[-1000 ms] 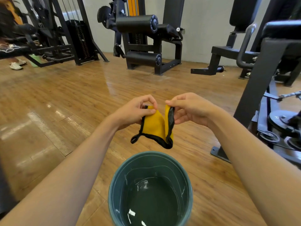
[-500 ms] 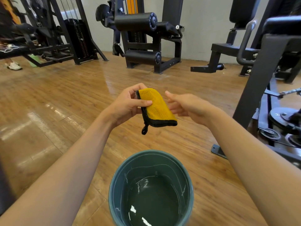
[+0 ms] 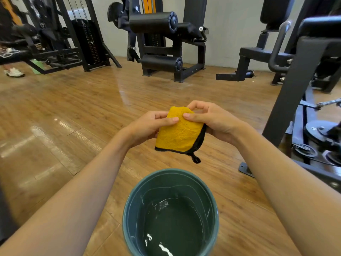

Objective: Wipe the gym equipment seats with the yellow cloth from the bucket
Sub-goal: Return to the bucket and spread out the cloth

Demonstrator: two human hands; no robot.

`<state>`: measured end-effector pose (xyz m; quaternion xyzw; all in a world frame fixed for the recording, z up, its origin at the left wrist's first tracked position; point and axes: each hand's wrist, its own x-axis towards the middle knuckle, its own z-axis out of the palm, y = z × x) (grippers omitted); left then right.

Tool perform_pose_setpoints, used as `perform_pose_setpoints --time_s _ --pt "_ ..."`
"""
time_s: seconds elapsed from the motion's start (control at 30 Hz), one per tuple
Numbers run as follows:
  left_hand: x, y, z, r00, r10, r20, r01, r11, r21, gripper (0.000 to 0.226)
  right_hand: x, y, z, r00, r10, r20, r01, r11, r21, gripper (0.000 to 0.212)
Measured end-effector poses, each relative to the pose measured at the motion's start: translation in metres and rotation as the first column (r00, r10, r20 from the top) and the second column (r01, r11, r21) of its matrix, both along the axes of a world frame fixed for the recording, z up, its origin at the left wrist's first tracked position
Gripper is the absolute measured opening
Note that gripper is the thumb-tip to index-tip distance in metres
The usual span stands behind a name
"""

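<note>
Shows small pale marks down the weight stack (image 3: 90, 43) far on the left, too small to read.

Holds the yellow cloth (image 3: 180, 133) up in the air in the middle, over the wooden floor (image 3: 73, 111). Keeps it just past the far edge of the green bucket (image 3: 127, 217), not touching it. Pinches the cloth's left side with the left grip (image 3: 147, 126), thumb on the yellow face and fingers curled behind. Pinches the far right part with the right grip (image 3: 214, 122), thumb pressed on top and fingers bent round the back.

Hides the back of the cloth and most fingertips behind the fabric. Cuts off both arms at the bottom corners, and the near edge of the bucket too. Shows water (image 3: 171, 224) with bright glints inside the bucket. Cuts off the dark frame (image 3: 295, 85) at the right edge. Shows only a white shoe (image 3: 13, 72) far left, with the rest of that person hard to make out.

Lies folded, with the round fold pointing far and the black-trimmed edge pointing near. Runs long from far to near, leaning a bit to the right. Dangles a small black loop (image 3: 195, 159) from the near right corner. Stands well apart from the black machine (image 3: 153, 24) with two padded rollers by the far wall.
</note>
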<state>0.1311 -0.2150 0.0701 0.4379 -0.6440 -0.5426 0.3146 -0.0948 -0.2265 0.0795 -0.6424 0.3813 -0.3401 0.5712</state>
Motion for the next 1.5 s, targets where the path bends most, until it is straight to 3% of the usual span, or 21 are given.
perform_pose_setpoints --time_s 0.1,0.2,0.33,0.43,0.5,0.63,0.73,0.93,1.13,1.23,1.37,1.5 --pt "-0.007 0.001 0.003 0.996 0.004 -0.092 -0.007 0.999 -0.041 0.038 0.003 -0.002 0.001 0.999 -0.054 -0.007 0.054 0.997 0.048 0.026" --pt "-0.012 0.000 -0.001 0.979 0.065 -0.191 -0.077 0.995 -0.057 0.037 0.002 -0.004 -0.005 0.989 -0.140 0.035 0.131 0.970 0.204 0.029" --pt "-0.020 0.000 -0.006 0.960 0.077 -0.270 -0.099 0.993 -0.069 0.018 -0.003 0.000 -0.016 0.997 -0.078 -0.009 0.077 0.947 0.310 0.039" --pt "-0.023 -0.002 -0.008 0.982 0.141 -0.125 -0.159 0.977 -0.142 0.016 -0.009 -0.005 -0.020 0.993 -0.100 0.060 0.075 0.941 0.329 0.033" --pt "-0.030 -0.004 -0.019 0.972 0.233 -0.026 -0.234 0.960 -0.150 0.026 -0.013 -0.008 -0.022 0.991 -0.136 0.016 0.122 0.934 0.336 0.028" --pt "-0.068 0.011 -0.066 0.915 0.404 -0.007 -0.401 0.909 0.111 0.029 -0.027 -0.013 -0.048 0.947 -0.179 -0.266 0.270 0.892 0.363 0.033" --pt "-0.090 0.030 -0.095 0.902 0.430 0.032 -0.418 0.854 0.309 0.023 -0.044 -0.007 -0.073 0.934 -0.024 -0.358 0.205 0.855 0.477 0.038" --pt "-0.094 0.067 -0.129 0.933 0.359 0.030 -0.325 0.801 0.503 0.037 -0.059 0.018 -0.127 0.937 0.215 -0.276 0.013 0.767 0.641 0.030" --pt "-0.096 0.083 -0.150 0.882 0.453 0.127 -0.452 0.741 0.497 0.037 -0.060 0.022 -0.156 0.968 0.186 -0.171 -0.022 0.737 0.676 0.047" --pt "-0.099 0.085 -0.156 0.865 0.499 0.054 -0.441 0.703 0.557 0.033 -0.064 0.021 -0.167 0.976 0.183 -0.118 -0.047 0.707 0.706 0.051" --pt "-0.104 0.091 -0.161 0.872 0.490 -0.017 -0.385 0.705 0.596 0.034 -0.067 0.026 -0.170 0.965 0.253 -0.066 -0.131 0.687 0.715 0.033" --pt "-0.106 0.094 -0.165 0.875 0.483 -0.048 -0.348 0.694 0.630 0.033 -0.062 0.026 -0.169 0.960 0.268 -0.080 -0.128 0.675 0.727 0.032"
